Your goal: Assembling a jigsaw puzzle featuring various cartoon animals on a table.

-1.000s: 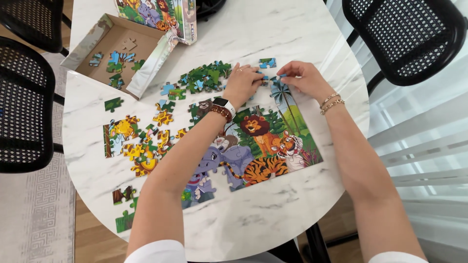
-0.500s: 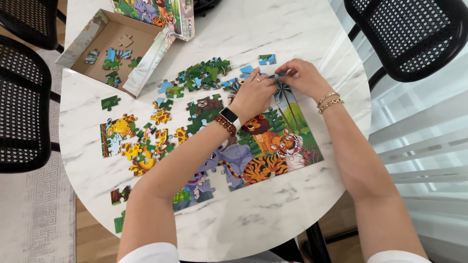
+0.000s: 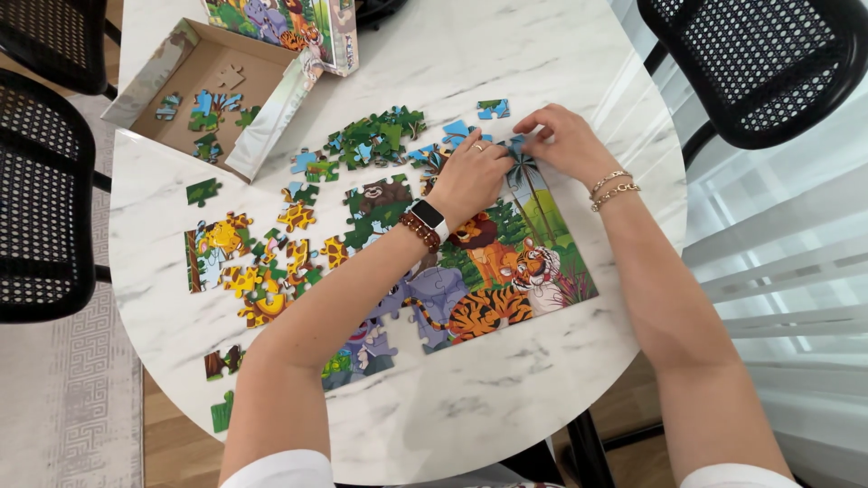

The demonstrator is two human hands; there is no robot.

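A partly assembled animal jigsaw with a lion, a tiger and an elephant lies on the white marble table. My right hand pinches a small blue puzzle piece at the picture's upper edge, above the palm tree. My left hand, with a watch and a bead bracelet on the wrist, has its bent fingers pressed down right beside that piece. Whatever lies under those fingers is hidden. A single blue and green piece lies just beyond both hands.
A pile of green pieces and yellow giraffe pieces lie to the left. An open cardboard box tray with a few pieces and the picture lid stand at the far left. Black mesh chairs flank the table.
My left hand has moved right from the loose pieces to the puzzle's upper edge, meeting my right hand at the blue piece. My right hand has barely shifted.
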